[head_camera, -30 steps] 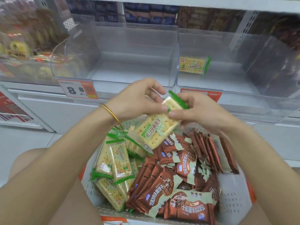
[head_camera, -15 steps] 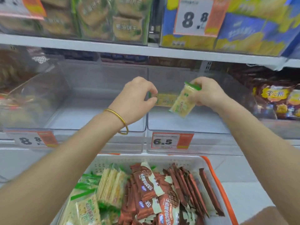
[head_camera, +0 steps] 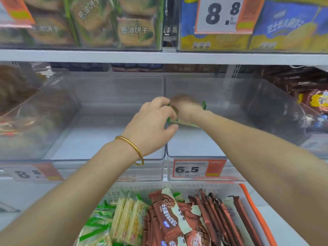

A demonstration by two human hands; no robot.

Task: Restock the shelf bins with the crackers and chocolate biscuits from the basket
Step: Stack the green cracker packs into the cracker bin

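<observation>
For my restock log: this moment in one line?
step: placing cracker pack | right hand: holds pack inside right bin | left hand: at pack's edge

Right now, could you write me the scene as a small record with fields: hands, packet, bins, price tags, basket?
right hand: inside the right bin, holds a cracker packet
left hand: at the packet's green end; grip unclear
left bin: clear plastic
price tags: 6.5 tag at the right bin's front; blurred 8.8 tag at the left bin's front
basket: white, orange rim; cracker packets at left, chocolate biscuit packets at right
bangle: gold, on the left wrist
</observation>
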